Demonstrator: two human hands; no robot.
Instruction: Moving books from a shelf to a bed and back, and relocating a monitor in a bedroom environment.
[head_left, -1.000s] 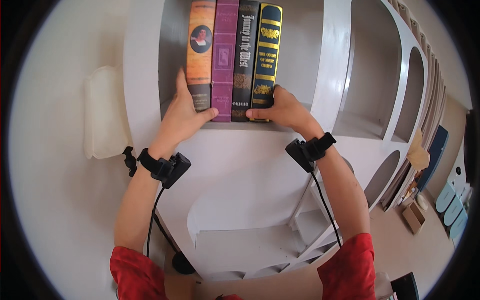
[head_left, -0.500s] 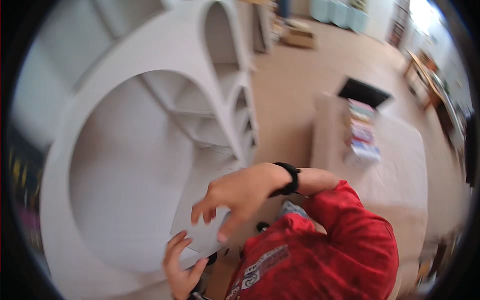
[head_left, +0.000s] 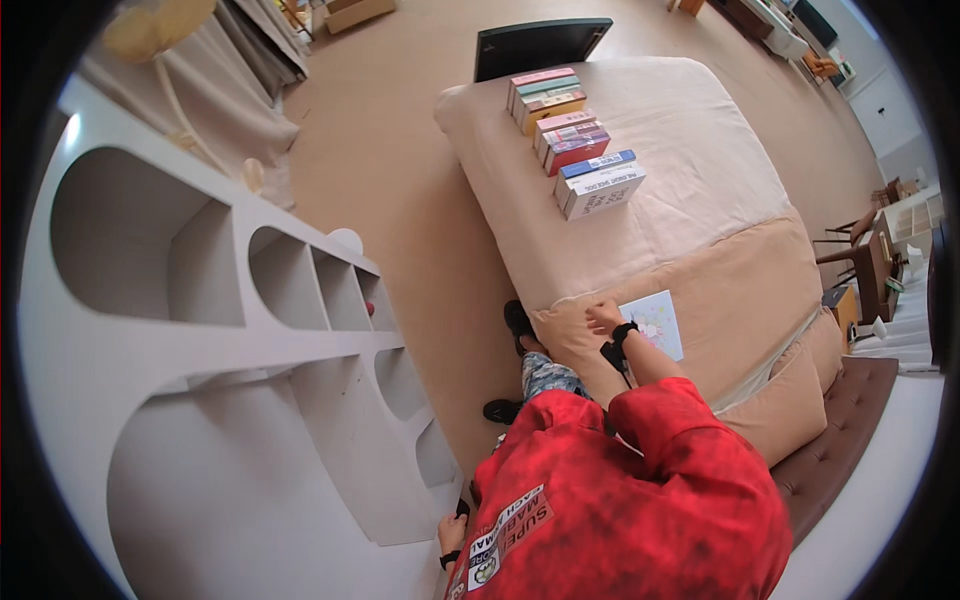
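My right hand (head_left: 604, 317) hovers over or rests on the near edge of the bed, its fingers loosely curled with nothing visible in them. A black band circles that wrist. Right beside it lies a flat white square book or card (head_left: 657, 322) with a colourful flowery picture, partly covered by my forearm. A small black object (head_left: 612, 353) shows just below the wrist. My left hand (head_left: 451, 532) hangs low beside the white shelf unit (head_left: 290, 345), its fingers mostly hidden; something small and dark is next to them.
On the bed (head_left: 700, 130) stands a row of several books (head_left: 575, 140). A black panel (head_left: 540, 48) rises at its far end. A brown tufted headboard (head_left: 840, 450) borders the right. Carton (head_left: 358, 12) and curtain (head_left: 200, 80) are at the far left.
My view has swung from the shelf unit toward the bed. My hands, close together before the shelf, have parted: the right to the bed, the left down by the shelf.
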